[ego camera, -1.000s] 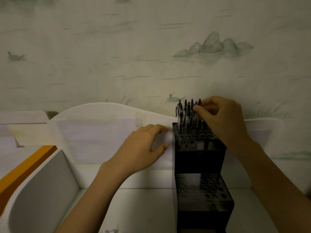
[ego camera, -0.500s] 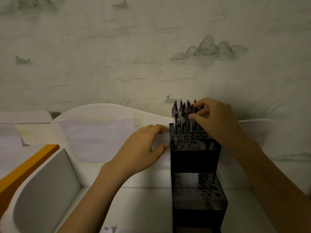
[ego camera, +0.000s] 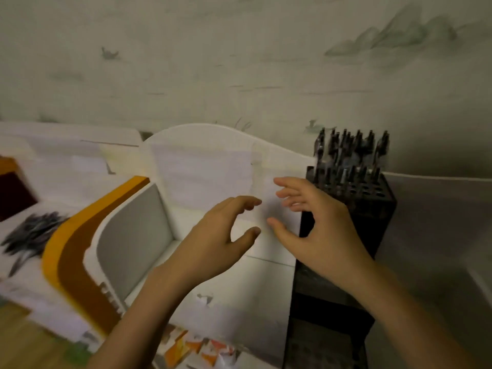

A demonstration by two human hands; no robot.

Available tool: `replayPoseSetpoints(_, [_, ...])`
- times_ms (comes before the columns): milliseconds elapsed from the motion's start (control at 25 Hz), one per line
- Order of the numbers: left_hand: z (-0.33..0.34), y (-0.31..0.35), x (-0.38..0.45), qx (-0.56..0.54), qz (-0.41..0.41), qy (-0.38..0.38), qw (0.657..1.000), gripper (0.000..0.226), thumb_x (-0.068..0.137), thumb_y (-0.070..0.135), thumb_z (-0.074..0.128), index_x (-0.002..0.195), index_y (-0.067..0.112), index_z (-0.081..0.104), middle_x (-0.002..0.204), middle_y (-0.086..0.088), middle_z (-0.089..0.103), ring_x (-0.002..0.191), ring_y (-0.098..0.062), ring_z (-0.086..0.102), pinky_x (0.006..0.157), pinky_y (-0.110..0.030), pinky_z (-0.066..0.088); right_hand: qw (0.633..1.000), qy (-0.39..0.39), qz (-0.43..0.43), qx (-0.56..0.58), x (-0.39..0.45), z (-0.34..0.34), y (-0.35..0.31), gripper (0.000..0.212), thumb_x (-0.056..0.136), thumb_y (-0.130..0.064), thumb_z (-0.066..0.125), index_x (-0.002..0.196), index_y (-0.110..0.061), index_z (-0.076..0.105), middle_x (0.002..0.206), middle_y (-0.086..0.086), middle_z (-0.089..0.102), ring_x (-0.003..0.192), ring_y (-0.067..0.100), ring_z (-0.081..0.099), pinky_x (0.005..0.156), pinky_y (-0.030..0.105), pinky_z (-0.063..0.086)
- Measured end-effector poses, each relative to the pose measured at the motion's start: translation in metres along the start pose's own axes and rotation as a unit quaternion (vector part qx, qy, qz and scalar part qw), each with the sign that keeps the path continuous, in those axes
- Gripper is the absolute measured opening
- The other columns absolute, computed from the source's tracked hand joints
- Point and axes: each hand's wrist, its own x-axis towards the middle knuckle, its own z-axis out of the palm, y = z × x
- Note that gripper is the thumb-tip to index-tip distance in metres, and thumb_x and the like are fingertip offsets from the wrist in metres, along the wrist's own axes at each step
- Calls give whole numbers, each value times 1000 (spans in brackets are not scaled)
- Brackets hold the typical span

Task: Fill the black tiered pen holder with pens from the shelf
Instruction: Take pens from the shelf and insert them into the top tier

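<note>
A pale wall printed with faint grey-green mountains and birds [ego camera: 266, 62] fills the upper half of the frame. Below it stands a white shelf unit with a curved back panel [ego camera: 202, 161], and to its left a curved orange divider panel [ego camera: 80, 235] sweeps from the middle toward the lower left.

The black tiered pen holder with rows of round holes [ego camera: 372, 209] rises at the right of the frame. Its top tier is crowded with upright dark pens [ego camera: 351, 147]; the lower tier is mostly hidden behind the right forearm.

At the far left edge, beyond the orange divider, lies a blurred heap of dark loose pens [ego camera: 29, 235] on a white shelf surface, their long axes running roughly from lower left to upper right.

Both hands hang mid-frame, holding nothing. The left hand [ego camera: 213, 243] has its fingers loosely spread and gently curved, thumb apart. The right hand [ego camera: 316, 230] is likewise spread, just in front of the holder's left face.

The supply heap is well apart from both hands, to their left; the left hand is the nearer, so the next fetch probably falls to it.
</note>
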Motion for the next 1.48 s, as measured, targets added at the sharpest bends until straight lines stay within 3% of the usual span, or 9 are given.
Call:
replayPoseSetpoints(120, [-24,-17,-41,24,-55,15,998,45,92,45,55,135,41,41,126,24,52,114,5,49,96,-22,46,998,-46,16,38,1,44,4,55,79,-33,76,128,-38,51,116,-19,60,107,3,57,92,34,53])
replayPoseSetpoints(400, [-94,-71,-137,37,-141,74,987,50,93,39,59,139,33,42,130,15,54,116,3,48,96,-23,46,983,-169,18,71,-1,165,-37,59,76,-47,75,128,-44,47,123,-22,58,111,3,56,93,34,54])
replayPoseSetpoints(560, [-142,-125,-188,29,-167,95,981,50,93,42,57,139,38,40,130,18,52,116,6,46,91,-17,45,975,-204,-15,84,11,234,-80,57,77,-42,76,127,-45,48,122,-20,59,113,-1,54,93,32,54])
replayPoseSetpoints(680, [-186,-174,-226,38,-179,99,978,49,93,45,56,139,41,38,132,22,50,117,8,45,94,-20,45,972,-209,-21,103,23,295,-121,54,75,-45,74,122,-52,47,121,-23,57,114,-2,53,93,29,53])
replayPoseSetpoints(800, [-235,-223,-262,53,-196,119,972,50,92,47,55,139,41,39,130,21,51,116,5,46,95,-28,49,972,-203,-48,109,37,358,-163,56,76,-45,73,125,-47,48,117,-20,59,112,-1,55,90,30,53])
replayPoseSetpoints(1000, [-304,-303,-305,46,-222,137,964,50,92,40,60,138,38,42,127,17,54,113,3,50,95,-28,50,973,-194,-61,111,63,455,-212,56,72,-54,65,125,-45,49,115,-23,59,107,-4,56,89,24,52])
replayPoseSetpoints(1200, [-333,-381,-298,41,-228,140,963,50,91,39,60,138,39,41,126,18,53,111,3,50,92,-21,49,974,-198,-47,94,101,520,-216,54,74,-52,67,125,-43,49,114,-21,60,107,-6,55,88,17,50])
replayPoseSetpoints(1320, [-341,-436,-279,29,-226,133,965,50,91,41,60,137,41,41,125,20,53,111,5,50,87,-15,46,978,-186,-34,89,130,559,-204,51,78,-44,71,123,-48,47,114,-23,59,107,-5,55,89,20,49])
replayPoseSetpoints(1480, [-349,-509,-250,30,-225,113,967,50,91,41,61,136,42,40,125,19,54,110,4,51,88,-19,50,983,-171,-16,70,165,613,-180,53,79,-47,69,125,-52,42,117,-25,56,109,-4,54,89,20,46])
